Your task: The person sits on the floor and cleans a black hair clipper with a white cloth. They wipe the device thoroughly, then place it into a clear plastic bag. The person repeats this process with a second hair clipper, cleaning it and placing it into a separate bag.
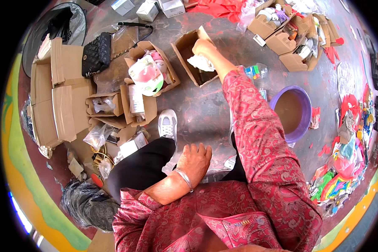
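Note:
My right arm reaches forward to an open cardboard box on the floor. Over that box, my right hand is closed on a crumpled white cloth, which hangs within the box opening. My left hand, with a silver bangle at the wrist, rests near my lap between my knees. Its fingers lie side by side, and nothing shows in them. Left of the box stands another carton holding pink plush-like toys.
A purple bucket of brownish water stands to the right. Farther off are cartons of mixed goods. Flattened cardboard, a black quilted handbag and small boxes lie left. Colourful packaging is heaped at the right edge.

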{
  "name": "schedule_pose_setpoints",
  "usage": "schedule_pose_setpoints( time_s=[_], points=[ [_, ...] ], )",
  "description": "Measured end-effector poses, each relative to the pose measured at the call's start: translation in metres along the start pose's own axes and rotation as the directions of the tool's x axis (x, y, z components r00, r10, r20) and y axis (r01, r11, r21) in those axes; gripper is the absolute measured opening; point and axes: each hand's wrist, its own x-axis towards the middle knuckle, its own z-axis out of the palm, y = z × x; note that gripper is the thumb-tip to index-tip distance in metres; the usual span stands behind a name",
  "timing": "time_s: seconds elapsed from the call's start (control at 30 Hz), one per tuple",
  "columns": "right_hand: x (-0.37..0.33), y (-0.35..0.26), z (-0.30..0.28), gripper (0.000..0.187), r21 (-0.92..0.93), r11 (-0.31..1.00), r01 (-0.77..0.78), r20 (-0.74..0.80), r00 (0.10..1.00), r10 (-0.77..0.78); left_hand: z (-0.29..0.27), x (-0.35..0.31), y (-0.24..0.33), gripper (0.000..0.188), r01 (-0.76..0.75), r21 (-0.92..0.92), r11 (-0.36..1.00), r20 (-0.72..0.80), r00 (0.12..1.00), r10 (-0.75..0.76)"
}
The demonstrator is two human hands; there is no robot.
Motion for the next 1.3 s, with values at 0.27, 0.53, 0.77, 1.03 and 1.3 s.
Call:
schedule_pose_setpoints(
  time_s=[0.27, 0.53, 0.77, 1.03, 1.3],
  points=[
    [-0.031, 0.015, -0.063, 0.013, 0.276, 0.92, 0.279, -0.013, 0.958, -0.287, 0.0, -0.003, 0.001, 0.048, -0.014, 0.023, 1.0, -0.036, 0.999, 0.015],
    [-0.037, 0.018, -0.023, 0.016, 0.106, 0.905, 0.412, 0.192, 0.885, -0.425, -0.001, -0.002, 0.002, 0.039, -0.014, 0.112, 0.994, -0.104, 0.994, 0.026],
    [0.104, 0.038, 0.104, 0.022, -0.517, 0.853, 0.071, 0.397, 0.903, 0.165, -0.002, -0.008, -0.004, 0.036, -0.029, 0.156, 0.987, -0.092, 0.995, 0.043],
    [0.024, 0.0, 0.083, 0.022, -0.434, 0.893, 0.12, 0.246, 0.969, -0.01, 0.012, -0.011, 0.0, 0.036, 0.069, 0.084, 0.994, -0.065, 0.996, -0.064],
    [-0.049, 0.013, 0.031, 0.022, -0.31, 0.943, 0.122, -0.089, 0.984, -0.157, 0.002, -0.01, -0.004, 0.037, 0.021, 0.123, 0.992, -0.107, 0.994, -0.008]
  ],
)
